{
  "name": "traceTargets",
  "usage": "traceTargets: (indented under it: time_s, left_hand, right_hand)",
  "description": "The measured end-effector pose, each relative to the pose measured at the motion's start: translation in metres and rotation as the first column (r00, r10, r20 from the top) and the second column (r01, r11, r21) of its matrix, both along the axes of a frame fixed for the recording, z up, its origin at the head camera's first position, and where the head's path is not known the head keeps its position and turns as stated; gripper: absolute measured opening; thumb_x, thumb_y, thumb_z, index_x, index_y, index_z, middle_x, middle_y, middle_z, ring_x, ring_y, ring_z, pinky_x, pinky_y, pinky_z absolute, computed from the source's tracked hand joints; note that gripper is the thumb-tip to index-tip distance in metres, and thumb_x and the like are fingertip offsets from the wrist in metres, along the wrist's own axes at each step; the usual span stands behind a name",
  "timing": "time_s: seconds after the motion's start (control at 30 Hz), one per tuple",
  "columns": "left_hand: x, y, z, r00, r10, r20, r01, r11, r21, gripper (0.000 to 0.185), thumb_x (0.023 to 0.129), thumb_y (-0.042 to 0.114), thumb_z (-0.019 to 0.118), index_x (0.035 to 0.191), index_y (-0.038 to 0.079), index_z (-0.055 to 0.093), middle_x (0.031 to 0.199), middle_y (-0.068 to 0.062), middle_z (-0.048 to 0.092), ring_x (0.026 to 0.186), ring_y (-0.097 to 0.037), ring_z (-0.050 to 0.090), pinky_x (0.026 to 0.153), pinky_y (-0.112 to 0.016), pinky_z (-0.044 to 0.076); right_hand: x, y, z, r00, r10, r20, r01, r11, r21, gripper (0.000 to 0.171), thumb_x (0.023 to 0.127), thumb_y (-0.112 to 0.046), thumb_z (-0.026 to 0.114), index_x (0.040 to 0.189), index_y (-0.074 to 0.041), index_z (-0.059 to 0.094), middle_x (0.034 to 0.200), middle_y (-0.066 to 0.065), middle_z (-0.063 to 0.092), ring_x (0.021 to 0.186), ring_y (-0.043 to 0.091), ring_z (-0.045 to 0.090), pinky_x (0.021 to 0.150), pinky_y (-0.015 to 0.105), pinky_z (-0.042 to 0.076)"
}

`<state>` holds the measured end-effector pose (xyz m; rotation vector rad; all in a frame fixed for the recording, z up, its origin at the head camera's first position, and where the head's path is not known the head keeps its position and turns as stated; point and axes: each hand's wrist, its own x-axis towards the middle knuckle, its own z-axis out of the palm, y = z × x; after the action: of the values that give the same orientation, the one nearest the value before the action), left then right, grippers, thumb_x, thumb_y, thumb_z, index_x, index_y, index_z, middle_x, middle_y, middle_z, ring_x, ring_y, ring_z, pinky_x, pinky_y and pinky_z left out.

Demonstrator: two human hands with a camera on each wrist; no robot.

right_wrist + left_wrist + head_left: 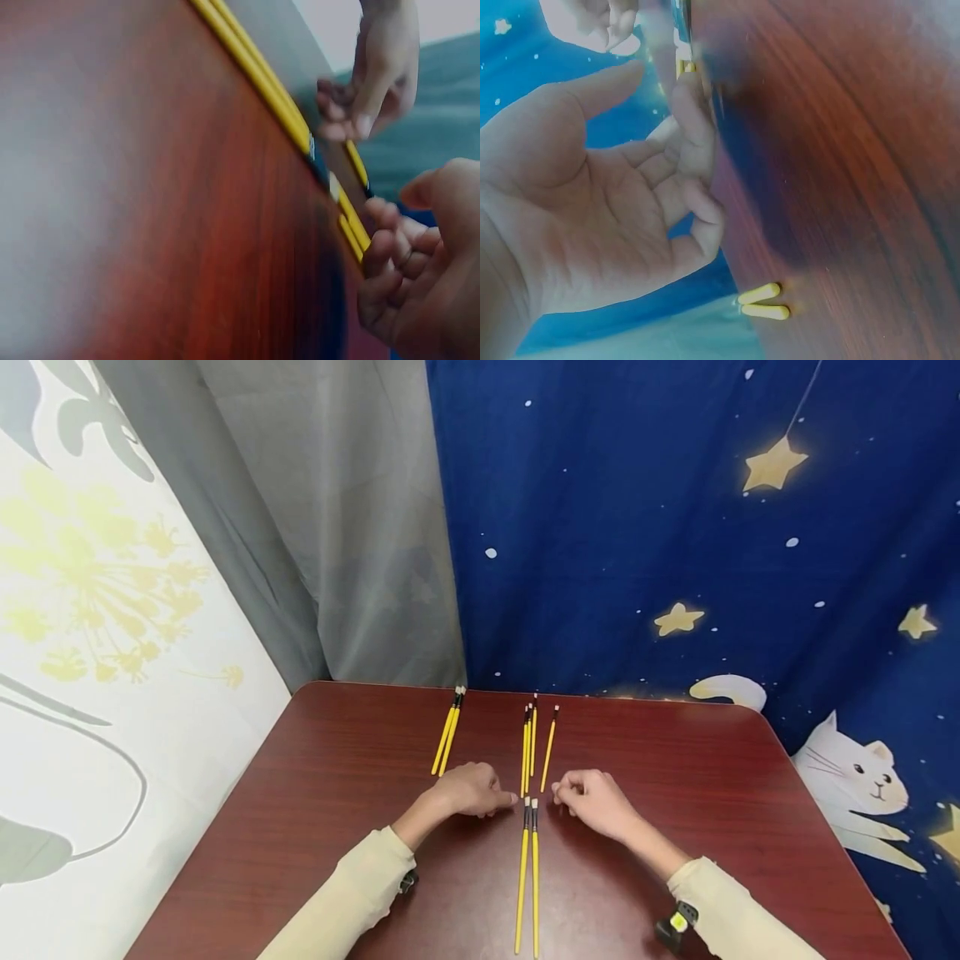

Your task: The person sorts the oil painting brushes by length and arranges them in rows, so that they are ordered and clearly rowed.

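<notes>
Two paintbrushes [522, 885] with yellow handles, dark ferrules and pale bristles lie side by side on the table, bristles pointing away from me. My left hand [474, 788] hovers just left of their bristle ends, its fingers loosely bent with nothing between them, as the left wrist view also shows. To the right of the same tips is my right hand [596, 802], fingers loosely curled and holding nothing. Beyond the hands lie three thinner paintbrushes [524, 756] close together. A single thin paintbrush [549, 752] slants just to their right, its handle end near my right fingertips.
Another pair of paintbrushes [447, 735] lies at the back left, beyond my left hand. The reddish-brown table [675, 752] ends at a rounded far edge. Behind it hang a grey curtain [375, 527] and a blue starry curtain [600, 527].
</notes>
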<state>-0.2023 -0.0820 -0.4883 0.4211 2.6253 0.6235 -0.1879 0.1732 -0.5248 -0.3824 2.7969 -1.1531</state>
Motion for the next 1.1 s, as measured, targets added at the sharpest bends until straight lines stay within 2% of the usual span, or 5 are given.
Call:
traceTargets:
  time_s: [0.2, 0.37, 0.57, 0.73, 1.1]
  left_hand:
    - [-0.017, 0.004, -0.003, 0.994, 0.084, -0.077, -0.079, 0.995, 0.057, 0.047, 0.101, 0.048, 0.068, 0.074, 0.01, 0.075, 0.064, -0.006, 0.071, 0.054, -0.015, 0.058, 0.052, -0.031, 0.04]
    - [-0.032, 0.013, -0.006, 0.979, 0.166, -0.122, -0.152, 0.981, 0.118, 0.029, 0.099, 0.044, 0.072, 0.087, 0.017, 0.07, 0.067, 0.0, 0.068, 0.058, -0.016, 0.064, 0.057, -0.032, 0.047]
    - [-0.052, 0.024, -0.01, 0.952, 0.254, -0.169, -0.224, 0.958, 0.181, 0.022, 0.097, 0.038, 0.075, 0.091, 0.017, 0.069, 0.071, 0.001, 0.067, 0.06, -0.016, 0.063, 0.058, -0.033, 0.047]
    - [-0.065, 0.029, -0.013, 0.945, 0.27, -0.186, -0.24, 0.956, 0.17, 0.021, 0.096, 0.036, 0.076, 0.089, 0.017, 0.07, 0.077, 0.0, 0.068, 0.067, -0.017, 0.062, 0.06, -0.033, 0.046]
    - [-0.088, 0.041, -0.021, 0.938, 0.28, -0.202, -0.278, 0.96, 0.041, 0.021, 0.095, 0.035, 0.077, 0.082, 0.02, 0.071, 0.082, 0.001, 0.07, 0.073, -0.018, 0.063, 0.066, -0.035, 0.049]
  right_hand:
    - [-0.025, 0.002, -0.006, 0.996, -0.041, -0.08, 0.034, 0.996, -0.082, 0.018, 0.1, -0.023, 0.068, 0.085, -0.014, 0.074, 0.071, 0.001, 0.071, 0.056, 0.008, 0.055, 0.053, 0.024, 0.039]
    - [-0.038, -0.007, -0.009, 0.984, -0.122, -0.127, 0.11, 0.989, -0.097, 0.01, 0.097, -0.025, 0.074, 0.09, -0.018, 0.075, 0.067, -0.002, 0.068, 0.056, 0.008, 0.056, 0.062, 0.025, 0.042]
    - [-0.055, -0.023, -0.007, 0.962, -0.234, -0.137, 0.233, 0.972, -0.03, 0.007, 0.093, -0.028, 0.077, 0.088, -0.024, 0.077, 0.07, -0.007, 0.07, 0.065, 0.011, 0.061, 0.063, 0.031, 0.045]
    - [-0.069, -0.037, -0.003, 0.946, -0.308, -0.102, 0.315, 0.947, 0.06, 0.009, 0.09, -0.033, 0.077, 0.084, -0.027, 0.077, 0.076, -0.011, 0.074, 0.074, 0.016, 0.068, 0.063, 0.036, 0.048]
    - [-0.091, -0.057, -0.002, 0.951, -0.29, -0.103, 0.301, 0.946, 0.116, 0.008, 0.094, -0.025, 0.073, 0.087, -0.022, 0.076, 0.077, -0.004, 0.073, 0.072, 0.021, 0.067, 0.06, 0.038, 0.048]
